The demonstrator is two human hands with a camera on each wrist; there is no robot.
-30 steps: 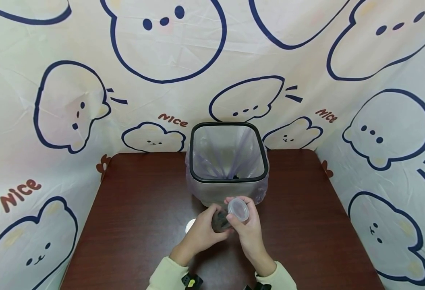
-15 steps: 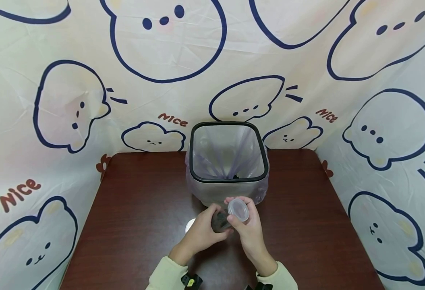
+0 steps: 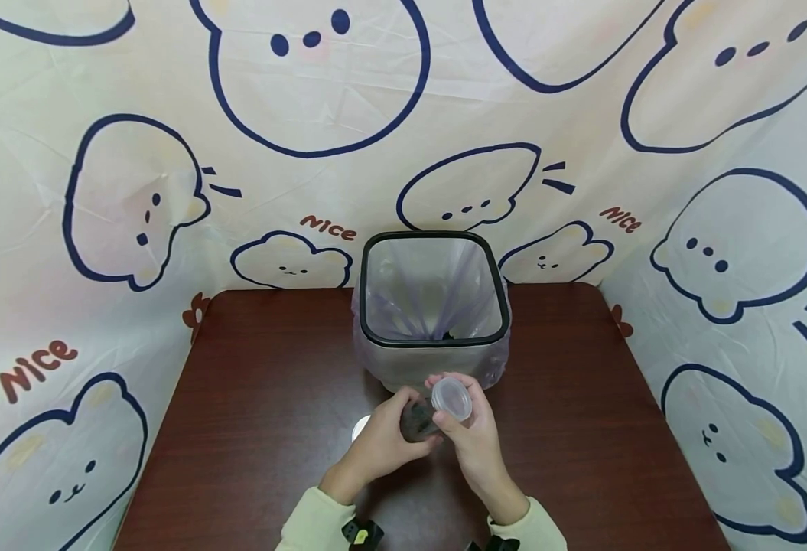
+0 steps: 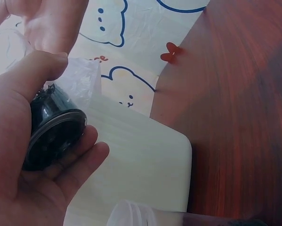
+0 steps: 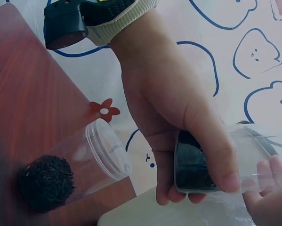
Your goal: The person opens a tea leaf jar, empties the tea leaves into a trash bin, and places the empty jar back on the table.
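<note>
Both hands hold one clear plastic jar (image 3: 417,422) with a dark filling, tilted in front of the bin. My left hand (image 3: 375,440) grips its dark bottom end, thumb on one side and fingers round the other. My right hand (image 3: 475,432) holds the clear end with its round translucent top (image 3: 453,398), thumb alongside. In the left wrist view the jar's dark base (image 4: 58,139) faces the camera. A second clear jar (image 5: 79,160) with dark shreds at its bottom stands on the table left of my left hand. In the head view that hand mostly hides it.
A light bin (image 3: 431,363) with a black rim and purple liner bag stands just beyond my hands, a small dark thing inside. The brown table (image 3: 272,367) meets patterned cloth (image 3: 348,184) at the back and sides.
</note>
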